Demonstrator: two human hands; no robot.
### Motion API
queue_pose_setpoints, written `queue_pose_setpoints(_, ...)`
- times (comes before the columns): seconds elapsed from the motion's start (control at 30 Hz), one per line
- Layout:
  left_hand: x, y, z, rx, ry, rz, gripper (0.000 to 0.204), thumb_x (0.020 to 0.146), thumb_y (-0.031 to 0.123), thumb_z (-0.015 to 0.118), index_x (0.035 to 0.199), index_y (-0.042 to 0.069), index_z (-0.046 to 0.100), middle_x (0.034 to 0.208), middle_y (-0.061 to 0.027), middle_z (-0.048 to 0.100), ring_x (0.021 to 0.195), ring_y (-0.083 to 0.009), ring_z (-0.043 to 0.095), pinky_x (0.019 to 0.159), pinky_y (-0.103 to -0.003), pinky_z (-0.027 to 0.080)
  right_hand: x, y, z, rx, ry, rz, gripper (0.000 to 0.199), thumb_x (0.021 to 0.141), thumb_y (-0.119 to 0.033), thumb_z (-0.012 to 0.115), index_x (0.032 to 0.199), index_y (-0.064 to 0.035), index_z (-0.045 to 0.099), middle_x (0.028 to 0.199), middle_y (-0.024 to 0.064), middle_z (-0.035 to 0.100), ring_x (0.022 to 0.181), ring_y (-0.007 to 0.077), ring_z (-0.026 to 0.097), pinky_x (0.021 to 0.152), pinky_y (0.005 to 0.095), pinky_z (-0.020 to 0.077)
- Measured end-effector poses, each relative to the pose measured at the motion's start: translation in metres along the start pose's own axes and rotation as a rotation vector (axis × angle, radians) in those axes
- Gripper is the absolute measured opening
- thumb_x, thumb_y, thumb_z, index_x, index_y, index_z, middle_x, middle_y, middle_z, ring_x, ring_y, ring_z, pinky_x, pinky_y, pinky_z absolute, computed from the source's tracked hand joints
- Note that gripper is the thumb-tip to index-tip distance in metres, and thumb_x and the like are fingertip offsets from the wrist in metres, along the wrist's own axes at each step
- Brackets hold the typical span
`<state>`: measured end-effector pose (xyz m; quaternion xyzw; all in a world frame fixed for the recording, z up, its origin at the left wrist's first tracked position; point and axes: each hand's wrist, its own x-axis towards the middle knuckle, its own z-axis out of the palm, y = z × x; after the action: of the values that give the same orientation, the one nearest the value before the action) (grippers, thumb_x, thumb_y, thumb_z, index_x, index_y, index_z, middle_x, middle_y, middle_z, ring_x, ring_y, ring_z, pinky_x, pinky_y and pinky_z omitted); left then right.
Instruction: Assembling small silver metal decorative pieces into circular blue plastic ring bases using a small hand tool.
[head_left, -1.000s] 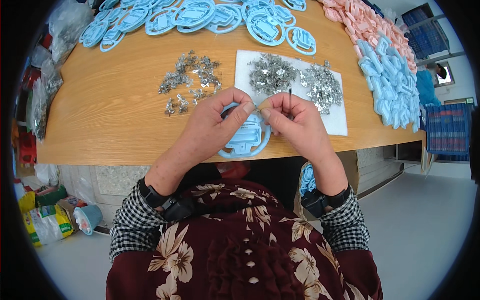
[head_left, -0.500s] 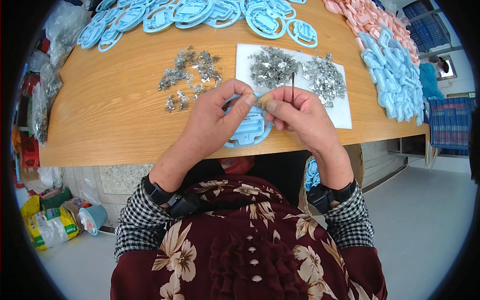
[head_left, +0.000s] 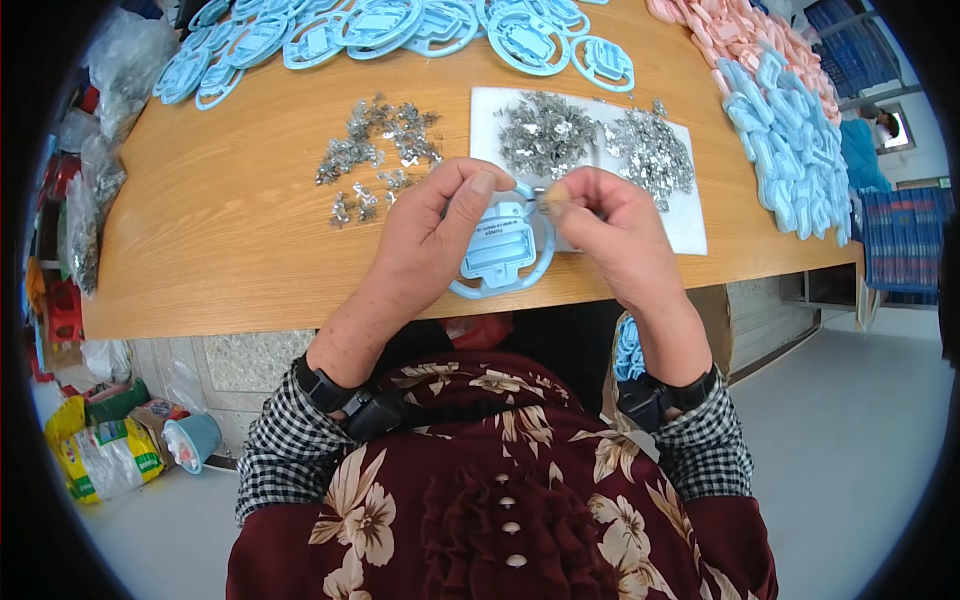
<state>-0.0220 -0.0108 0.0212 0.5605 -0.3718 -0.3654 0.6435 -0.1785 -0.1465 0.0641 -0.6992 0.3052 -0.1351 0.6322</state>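
- Two bare hands work close together in the head view, just above the near edge of the wooden table (head_left: 220,220).
- Left hand (head_left: 425,235): thumb and index drawn together, gripping the upper rim of a blue ring piece (head_left: 497,250).
- Right hand (head_left: 625,235): thumb and index pinched on a small metallic bit (head_left: 540,194) right at the rim; too small to identify. Other right fingers curled, contents hidden.
- Blue ring piece: between the hands, at the near table edge, boxy recessed centre facing up, upper left part hidden by the left hand.
- Loose metal clips (head_left: 350,155): scattered on the table, beyond the left hand.
- White foam sheet (head_left: 682,235): beyond the right hand, bearing a left metal pile (head_left: 545,135) and a right metal pile (head_left: 650,160).
- More blue rings (head_left: 380,25): overlapping along the far side.
- Table's right side: blue parts heap (head_left: 785,150), pink parts heap (head_left: 745,50) beyond it.
- Lower left, on floor: light-blue bin (head_left: 203,435) beside a yellow-green sack (head_left: 105,455).
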Motion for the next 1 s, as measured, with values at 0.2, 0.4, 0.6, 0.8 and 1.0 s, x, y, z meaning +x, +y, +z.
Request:
queue_pose_setpoints(0.2, 0.000, -0.004, -0.002, -0.183, 0.060, -0.004, 0.026, 0.110, 0.017, 0.041, 0.128, 0.008, 0.057, 0.103, 0.0028, 0.061, 0.092, -0.0027, 0.056, 0.081, -0.020, 0.047, -0.019, 0.020, -0.004, 0.228, -0.019, 0.039, 0.014, 0.090, -0.011, 0.064, 0.097, 0.0003, 0.066, 0.098, 0.0028, 0.066, 0.090, 0.0091, 0.059, 0.081, 0.0257, 0.0467)
queue_pose_setpoints(0.4, -0.004, -0.009, -0.002, -0.180, 0.034, 0.006, 0.030, 0.109, 0.016, 0.042, 0.135, 0.007, 0.053, 0.112, -0.0001, 0.061, 0.105, -0.0060, 0.056, 0.090, -0.022, 0.047, -0.014, 0.024, -0.009, 0.237, -0.034, 0.036, 0.013, 0.091, -0.012, 0.064, 0.098, -0.0014, 0.066, 0.093, 0.0002, 0.066, 0.081, 0.0062, 0.056, 0.074, 0.0223, 0.0433)
queue_pose_setpoints(0.6, -0.006, 0.013, 0.000, -0.096, -0.087, -0.100, 0.034, 0.103, 0.016, 0.059, 0.135, 0.004, 0.054, 0.115, -0.0020, 0.064, 0.107, -0.0076, 0.058, 0.091, -0.025, 0.049, -0.010, 0.024, -0.017, 0.170, -0.027, -0.020, 0.018, 0.091, -0.009, 0.064, 0.105, 0.0022, 0.067, 0.096, -0.0002, 0.067, 0.087, 0.0069, 0.058, 0.080, 0.0249, 0.0468)
queue_pose_setpoints(0.8, -0.003, 0.005, -0.006, 0.050, -0.134, -0.216, 0.038, 0.097, 0.017, 0.067, 0.130, 0.003, 0.054, 0.111, -0.0023, 0.066, 0.096, -0.0074, 0.062, 0.084, -0.025, 0.052, -0.011, 0.016, -0.007, -0.101, 0.087, -0.118, 0.021, 0.084, -0.004, 0.067, 0.105, -0.0002, 0.068, 0.095, -0.0003, 0.068, 0.085, 0.0089, 0.060, 0.074, 0.0274, 0.0494)
queue_pose_setpoints(1.0, -0.004, -0.015, -0.002, -0.040, -0.052, -0.233, 0.042, 0.093, 0.018, 0.070, 0.125, -0.005, 0.057, 0.107, -0.0099, 0.069, 0.093, -0.0134, 0.066, 0.079, -0.031, 0.055, -0.004, 0.026, 0.001, -0.497, 0.182, -0.382, 0.019, 0.079, -0.005, 0.071, 0.096, -0.0033, 0.064, 0.102, 0.0063, 0.069, 0.076, 0.0187, 0.063, 0.067, 0.0305, 0.0517)
